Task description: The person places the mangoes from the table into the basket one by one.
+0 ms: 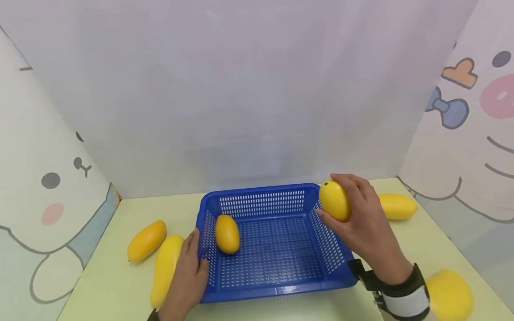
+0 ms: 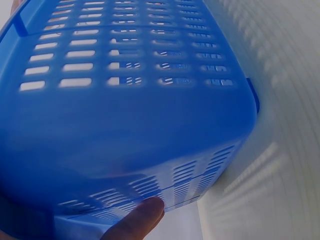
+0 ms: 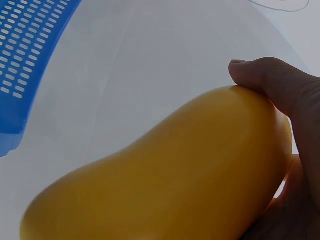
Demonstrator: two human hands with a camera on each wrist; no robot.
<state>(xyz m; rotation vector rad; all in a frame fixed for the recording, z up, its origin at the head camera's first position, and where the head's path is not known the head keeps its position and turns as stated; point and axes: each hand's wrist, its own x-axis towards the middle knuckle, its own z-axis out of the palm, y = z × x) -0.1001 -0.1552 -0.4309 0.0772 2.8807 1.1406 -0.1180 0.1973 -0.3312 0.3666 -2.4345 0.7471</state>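
A blue plastic basket with slotted walls stands on the table, and one yellow mango lies in it at the left. My left hand holds the basket's left side by the rim. In the left wrist view a fingertip shows against the slotted outer wall. Raised at the basket's right back corner, my right hand grips another yellow mango between thumb and fingers. Close up in the right wrist view, this mango looks long and narrows along its middle.
Left of the basket lie an orange-yellow mango and a longer yellow one, partly behind my left hand. Another yellow fruit lies beyond my right hand. A large round yellow fruit sits at the right front. Pale curtains enclose the table.
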